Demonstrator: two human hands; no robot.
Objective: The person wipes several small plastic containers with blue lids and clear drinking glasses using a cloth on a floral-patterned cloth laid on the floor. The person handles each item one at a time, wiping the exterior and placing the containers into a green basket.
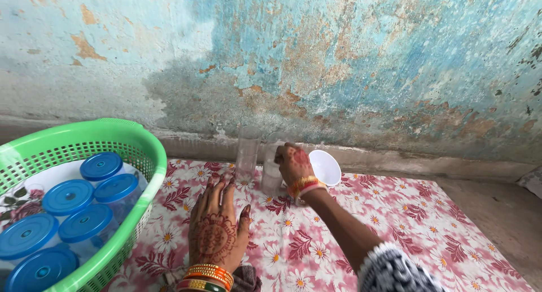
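Where the right hand (pixel 293 161) reaches to the middle of the frame, its fingers curl over the top of a clear glass (pixel 271 176) standing on the floral cloth (pixel 395 224); the hand hides the rim, so whether the fingers actually grip the glass cannot be told. Just right of that hand, partly behind the wrist, a white plastic cup (pixel 326 166) tilts with its mouth toward the camera; whether the hand holds it cannot be made out. Just left of the glass stands a taller clear tumbler (pixel 247 151), upright and hard to see against the stained wall (pixel 339 60).

The left hand (pixel 217 227) lies flat on the cloth at lower centre, palm down, fingers spread and holding nothing, its fingertips near the foot of the tumbler. Bangles ring both wrists, and the right sleeve is cut off by the bottom edge.

At the left, a green basket (pixel 132 139) runs out of frame on the left and bottom. Inside are clear jars with blue lids (pixel 100 165), their bodies mostly hidden by the lids and the basket wall.
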